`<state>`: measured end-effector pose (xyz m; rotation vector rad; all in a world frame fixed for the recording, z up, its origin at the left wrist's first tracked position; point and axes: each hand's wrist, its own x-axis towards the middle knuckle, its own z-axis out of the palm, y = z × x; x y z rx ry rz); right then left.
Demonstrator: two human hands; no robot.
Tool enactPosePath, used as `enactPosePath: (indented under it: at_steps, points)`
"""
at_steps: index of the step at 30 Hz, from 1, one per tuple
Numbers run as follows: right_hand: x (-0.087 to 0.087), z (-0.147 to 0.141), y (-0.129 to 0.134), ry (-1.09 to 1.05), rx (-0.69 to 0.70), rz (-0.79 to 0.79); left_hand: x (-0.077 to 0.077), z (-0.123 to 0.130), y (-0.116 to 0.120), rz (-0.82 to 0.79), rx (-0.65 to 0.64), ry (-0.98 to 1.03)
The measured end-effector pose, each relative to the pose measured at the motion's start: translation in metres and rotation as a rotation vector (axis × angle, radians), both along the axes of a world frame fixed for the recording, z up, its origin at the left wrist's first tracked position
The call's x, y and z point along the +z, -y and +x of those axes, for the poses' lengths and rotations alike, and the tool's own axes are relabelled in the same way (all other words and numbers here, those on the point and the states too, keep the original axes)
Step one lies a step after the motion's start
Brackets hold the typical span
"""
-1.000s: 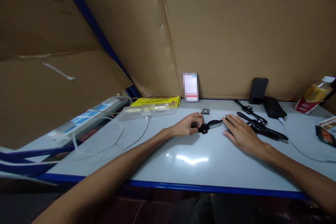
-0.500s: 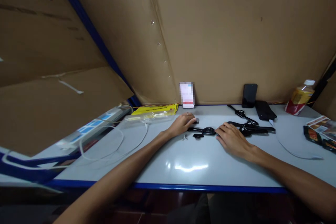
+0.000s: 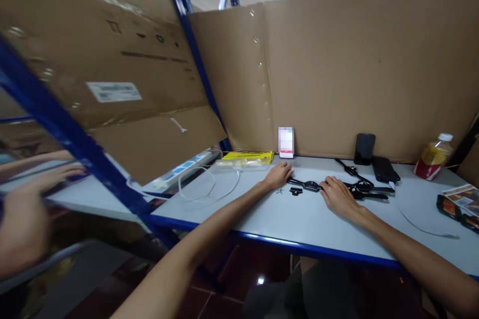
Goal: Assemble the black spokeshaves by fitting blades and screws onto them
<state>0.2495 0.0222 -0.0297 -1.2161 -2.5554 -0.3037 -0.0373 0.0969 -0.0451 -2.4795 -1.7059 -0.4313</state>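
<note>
A black spokeshave [image 3: 310, 186] lies level across the table in front of me, its middle body showing between my hands. My left hand [image 3: 277, 176] is closed around its left handle end. The fingers of my right hand [image 3: 338, 198] curl over the right handle. Just below the tool rests a small black metal cap piece [image 3: 296, 191]. A tiny silver screw-like part [image 3: 279, 191] lies near my left wrist. Several more black spokeshaves [image 3: 364, 189] are piled right beside my right hand, and another [image 3: 351, 170] lies farther back.
A lit phone [image 3: 286, 142] and a dark phone [image 3: 364, 149] lean on the cardboard wall. A black case [image 3: 385, 169], a bottle [image 3: 433, 156] and packets [image 3: 458, 204] stand right. A power strip [image 3: 183, 169], white cable and yellow packet [image 3: 249, 156] lie left. Another person's hands [image 3: 45, 179] show far left.
The camera has turned left and tilted up, bringing the ceiling and another person's hands into view. My hands stay on the spokeshave in nearly the same place.
</note>
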Motion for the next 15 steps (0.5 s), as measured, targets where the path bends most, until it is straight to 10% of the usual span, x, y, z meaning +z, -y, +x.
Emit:
enactPosePath:
  at_steps: [15]
  points:
    - [0.026,-0.01,-0.015,0.231,-0.016,-0.031,0.003,0.005,-0.006,-0.024,0.228,0.222]
